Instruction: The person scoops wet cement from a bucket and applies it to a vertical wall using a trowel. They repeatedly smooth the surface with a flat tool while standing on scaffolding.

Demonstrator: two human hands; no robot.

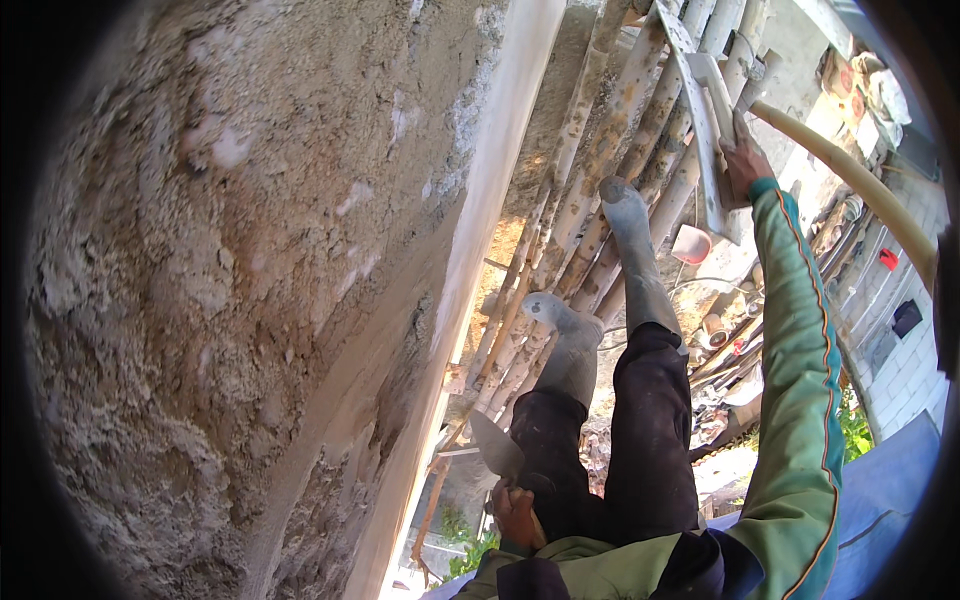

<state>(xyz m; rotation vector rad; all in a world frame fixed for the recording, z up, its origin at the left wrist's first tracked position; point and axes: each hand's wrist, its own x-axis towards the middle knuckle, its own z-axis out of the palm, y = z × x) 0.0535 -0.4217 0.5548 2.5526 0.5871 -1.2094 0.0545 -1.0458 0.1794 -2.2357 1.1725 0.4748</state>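
My left hand is low in the middle, by my left thigh, gripping a trowel whose metal blade points up and left. At the end of my outstretched green sleeve, my right hand is closed on a long flat float with a pale bar along its back, held out over bamboo poles at upper right. A rough, partly smoothed plaster wall fills the left half, bordered by a long pale straight edge beside my legs.
My grey boots stand on lashed bamboo poles high above the ground. A thick yellow pole crosses at right. Below lie a pink bucket, scattered timber and debris, a white block wall and a blue sheet.
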